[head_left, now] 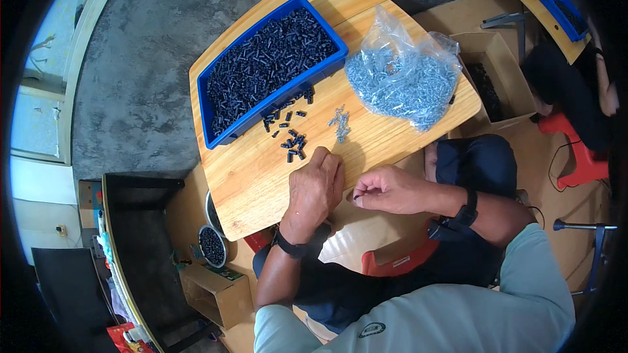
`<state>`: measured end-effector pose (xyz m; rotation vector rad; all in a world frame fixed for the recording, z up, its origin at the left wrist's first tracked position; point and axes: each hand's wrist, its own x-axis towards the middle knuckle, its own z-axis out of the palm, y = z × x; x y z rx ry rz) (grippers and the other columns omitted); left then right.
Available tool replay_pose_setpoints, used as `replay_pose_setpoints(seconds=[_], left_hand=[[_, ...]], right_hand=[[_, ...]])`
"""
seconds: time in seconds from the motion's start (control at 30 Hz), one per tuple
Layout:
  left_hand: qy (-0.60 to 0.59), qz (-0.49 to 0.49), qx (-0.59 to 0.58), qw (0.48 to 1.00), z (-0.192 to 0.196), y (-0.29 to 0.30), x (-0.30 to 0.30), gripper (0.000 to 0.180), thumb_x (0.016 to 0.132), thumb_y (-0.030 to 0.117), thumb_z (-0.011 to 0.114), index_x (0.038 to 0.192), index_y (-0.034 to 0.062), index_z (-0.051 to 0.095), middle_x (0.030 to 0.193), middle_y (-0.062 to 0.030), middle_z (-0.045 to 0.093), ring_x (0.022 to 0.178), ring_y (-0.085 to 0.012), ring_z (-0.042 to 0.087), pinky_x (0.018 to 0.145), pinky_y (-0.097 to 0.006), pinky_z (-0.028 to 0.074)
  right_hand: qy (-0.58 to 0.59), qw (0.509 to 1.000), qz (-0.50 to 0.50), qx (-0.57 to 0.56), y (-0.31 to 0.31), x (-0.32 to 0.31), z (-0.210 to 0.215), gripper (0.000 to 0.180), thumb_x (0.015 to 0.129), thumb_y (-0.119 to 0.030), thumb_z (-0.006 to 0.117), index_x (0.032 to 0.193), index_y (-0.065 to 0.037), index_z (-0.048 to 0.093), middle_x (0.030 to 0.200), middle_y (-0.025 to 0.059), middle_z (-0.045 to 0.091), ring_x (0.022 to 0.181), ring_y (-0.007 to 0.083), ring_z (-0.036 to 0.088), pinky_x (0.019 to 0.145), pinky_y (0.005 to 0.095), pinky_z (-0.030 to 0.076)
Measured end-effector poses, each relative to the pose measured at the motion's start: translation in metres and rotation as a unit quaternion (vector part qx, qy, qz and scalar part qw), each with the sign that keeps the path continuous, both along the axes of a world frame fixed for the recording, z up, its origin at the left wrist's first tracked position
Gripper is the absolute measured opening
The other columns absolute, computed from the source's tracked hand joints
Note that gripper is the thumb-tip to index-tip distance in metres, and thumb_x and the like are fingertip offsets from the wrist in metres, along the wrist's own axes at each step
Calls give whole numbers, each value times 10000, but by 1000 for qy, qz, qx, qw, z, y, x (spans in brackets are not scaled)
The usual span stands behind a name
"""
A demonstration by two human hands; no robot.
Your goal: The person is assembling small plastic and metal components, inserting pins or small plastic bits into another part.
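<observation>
Near the table's front edge, my left hand is closed with its back up. Its fingertips are hidden, so what it holds, if anything, does not show. Just to its right, my right hand pinches a small black piece between thumb and forefinger. Loose short black plastic pieces lie scattered beyond my left hand. A small heap of silvery metal screws or pins rests to the right of them. A blue bin full of similar black pieces stands farther back.
A clear plastic bag of silvery small parts sits at the wooden table's right. Beyond it is an open cardboard box. A bowl of black pieces and another cardboard box are on the floor at left. Another person sits far right.
</observation>
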<state>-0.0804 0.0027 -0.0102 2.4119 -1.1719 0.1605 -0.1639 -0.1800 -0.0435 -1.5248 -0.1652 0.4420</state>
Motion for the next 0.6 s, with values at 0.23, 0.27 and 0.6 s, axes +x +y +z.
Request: replay_pose_setpoints(seconds=[0.23, 0.27, 0.6], left_hand=[[57, -97, 6, 994, 5, 6, -9, 171, 729, 35, 743, 870, 46, 647, 827, -100, 592, 664, -311, 637, 568, -388, 528], [58, -94, 5, 994, 5, 7, -9, 171, 729, 35, 743, 870, 46, 647, 827, -100, 592, 664, -311, 637, 568, -388, 528], [56, -109, 38, 992, 2, 13, -17, 214, 719, 84, 742, 900, 58, 630, 854, -100, 580, 683, -314, 636, 578, -396, 530]], right_hand=[[184, 955, -115, 200, 14, -8, -3, 214, 957, -152, 654, 1062, 34, 662, 1013, 86, 676, 936, 146, 648, 826, 292, 542], [185, 956, -113, 199, 15, -9, -3, 214, 957, -152, 654, 1062, 34, 662, 1013, 86, 676, 936, 146, 648, 826, 292, 542], [177, 952, -145, 203, 8, -12, -11, 196, 938, -148, 682, 1024, 28, 687, 958, 78, 683, 896, 128, 647, 812, 288, 534]])
